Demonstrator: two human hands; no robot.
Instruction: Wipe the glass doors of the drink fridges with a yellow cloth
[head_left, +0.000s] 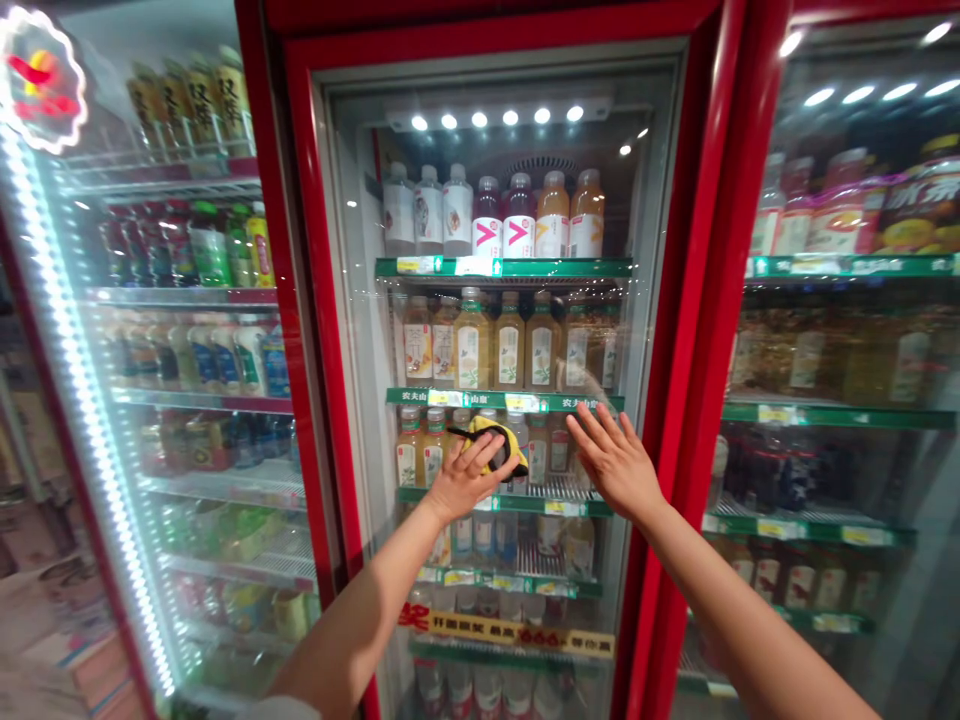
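yellow cloth [517,443]: partly hidden (by left hand [466,474]) | right cooler [757,130], bottom bottles [487,692]: cut off

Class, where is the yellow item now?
In the head view, the yellow and black item is in the left hand, at the middle glass door, left of the right hand.

Green-edged cooler shelves [566,268] carry side-by-side rows of upright, labelled bottles [471,342].

Drink fridges [495,42] with price tags [527,403] suggest a shop
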